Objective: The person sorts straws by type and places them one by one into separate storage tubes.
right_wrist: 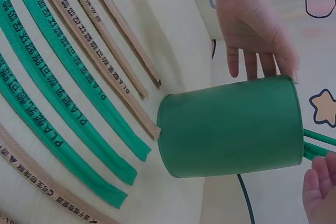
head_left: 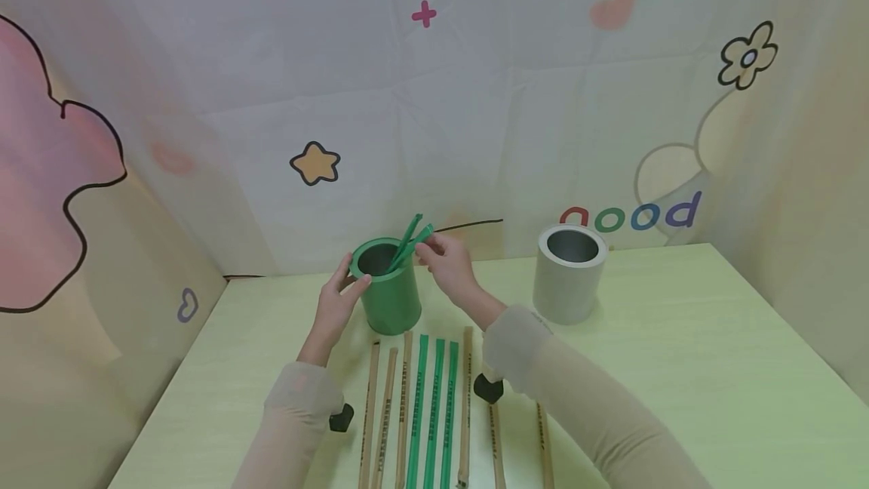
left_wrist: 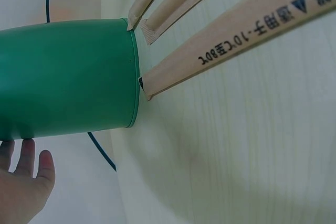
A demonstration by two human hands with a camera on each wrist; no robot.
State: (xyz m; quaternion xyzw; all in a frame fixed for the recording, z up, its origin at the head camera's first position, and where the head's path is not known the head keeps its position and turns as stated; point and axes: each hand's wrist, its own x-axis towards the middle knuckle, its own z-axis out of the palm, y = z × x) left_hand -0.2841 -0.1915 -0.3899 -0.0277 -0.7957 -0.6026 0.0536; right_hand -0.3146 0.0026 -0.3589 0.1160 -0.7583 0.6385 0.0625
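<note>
A green cylindrical cup (head_left: 392,304) stands upright at the back of the table. Two green paper-wrapped straws (head_left: 407,238) lean out over its right rim. My left hand (head_left: 334,308) holds the cup at its left side near the top, thumb at the front of the rim and fingers farther round. With thumb and fingertips, my right hand (head_left: 448,266) pinches one of these straws near its upper end; its lower end is inside the cup. In the right wrist view, the left fingers (right_wrist: 252,65) touch the cup's wall.
In front of the cup lie green wrapped straws (head_left: 434,406) and brown wrapped straws (head_left: 370,413), roughly side by side. A white cup (head_left: 569,285) stands to the right. Behind the table (head_left: 679,338) hangs a printed cloth (head_left: 462,119).
</note>
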